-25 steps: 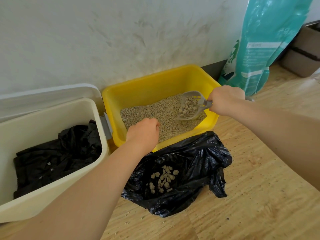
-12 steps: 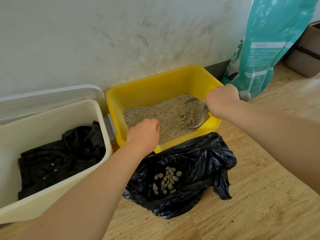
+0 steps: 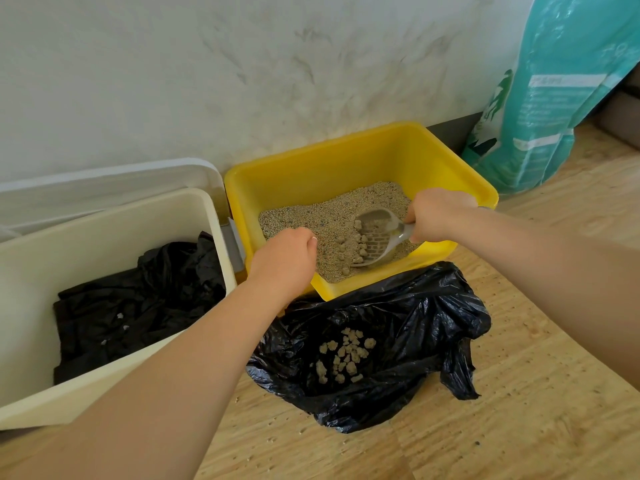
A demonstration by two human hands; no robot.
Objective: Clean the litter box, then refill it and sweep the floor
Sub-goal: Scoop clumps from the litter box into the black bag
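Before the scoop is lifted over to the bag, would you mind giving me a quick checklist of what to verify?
1. Right hand grips the scoop handle: ok.
2. Left hand steadies the near rim of the yellow litter box: ok.
3. Clumps are gathered in the scoop: not ok; several lie at its mouth and on the litter beside it.
4. Black bag lies open right in front of the box, earlier clumps visible inside: ok.
5. Loose litter has sifted through the scoop's slots: cannot tell.
6. Floor is free of spilled grains: not ok; specks are scattered around the bag.
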